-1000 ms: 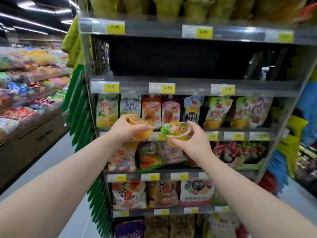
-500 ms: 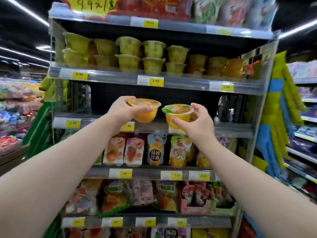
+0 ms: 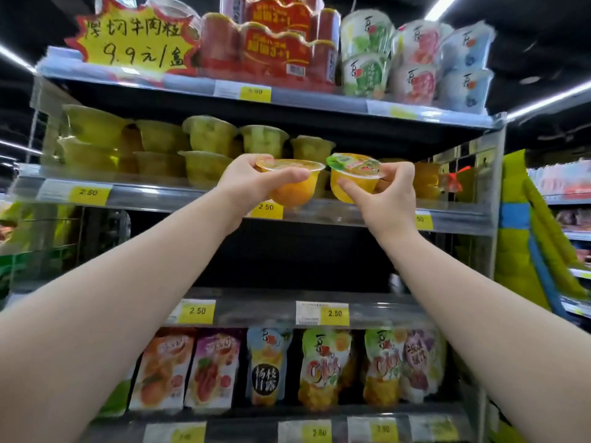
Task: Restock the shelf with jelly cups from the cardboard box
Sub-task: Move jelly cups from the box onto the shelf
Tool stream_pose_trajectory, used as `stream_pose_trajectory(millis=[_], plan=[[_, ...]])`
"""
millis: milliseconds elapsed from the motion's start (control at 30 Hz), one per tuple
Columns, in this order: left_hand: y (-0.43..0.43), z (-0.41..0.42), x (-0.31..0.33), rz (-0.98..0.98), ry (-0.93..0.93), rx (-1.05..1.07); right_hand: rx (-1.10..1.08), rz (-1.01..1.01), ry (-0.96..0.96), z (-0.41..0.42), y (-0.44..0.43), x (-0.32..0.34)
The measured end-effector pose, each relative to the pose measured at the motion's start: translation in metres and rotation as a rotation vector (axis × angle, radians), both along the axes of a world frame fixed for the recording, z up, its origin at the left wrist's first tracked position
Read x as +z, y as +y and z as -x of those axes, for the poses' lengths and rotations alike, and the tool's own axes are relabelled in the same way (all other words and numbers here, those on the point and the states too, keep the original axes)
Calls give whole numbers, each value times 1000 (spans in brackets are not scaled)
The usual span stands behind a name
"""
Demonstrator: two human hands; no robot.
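**Two orange cups raised to the jelly tier**

Standing beside this person, I see both arms stretched up toward the jelly shelf (image 3: 153,196), each hand carrying one cup. The left hand (image 3: 246,182) is wrapped around the left cup (image 3: 295,187), with the thumb lying along the front just under the rim and the fingers curled over the far edge of the lid. That grip keeps the cup level and its sealed top upward. The right hand (image 3: 391,203) pinches the right cup (image 3: 353,179) by its wall, thumb in front and fingers behind. This cup tilts a little, so the printed lid faces us.

Both cups hang in the air just in front of the shelf's lip, above the price tag (image 3: 266,210), and neither is set down yet. They sit side by side. Their rims may be touching, though the blur there won't let me say for sure.

The height looks chosen so the cups clear the lip before going in. The green cups (image 3: 209,139) are stacked two high on the left and the orange cups (image 3: 427,180) stand at the right. The gap between them, straight behind the hands, is probably the target, so like flavours would sit together.

The fruit pouches (image 3: 268,366) hang lower down, well apart from this. The cardboard box is out of view.
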State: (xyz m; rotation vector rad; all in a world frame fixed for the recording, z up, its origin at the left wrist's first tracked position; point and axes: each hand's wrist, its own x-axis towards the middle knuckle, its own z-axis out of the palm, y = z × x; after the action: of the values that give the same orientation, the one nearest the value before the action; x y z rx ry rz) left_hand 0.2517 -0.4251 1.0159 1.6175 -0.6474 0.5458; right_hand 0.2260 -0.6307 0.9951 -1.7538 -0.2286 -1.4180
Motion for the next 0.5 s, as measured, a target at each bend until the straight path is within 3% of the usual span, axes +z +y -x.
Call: stream_pose_trajectory(millis=[200, 500], plan=[[-19, -24, 16, 6, -91, -7, -124, 52, 48, -30, -25, 31], [-34, -33, 26, 41, -106, 23, -244, 239, 304, -45, -42, 43]])
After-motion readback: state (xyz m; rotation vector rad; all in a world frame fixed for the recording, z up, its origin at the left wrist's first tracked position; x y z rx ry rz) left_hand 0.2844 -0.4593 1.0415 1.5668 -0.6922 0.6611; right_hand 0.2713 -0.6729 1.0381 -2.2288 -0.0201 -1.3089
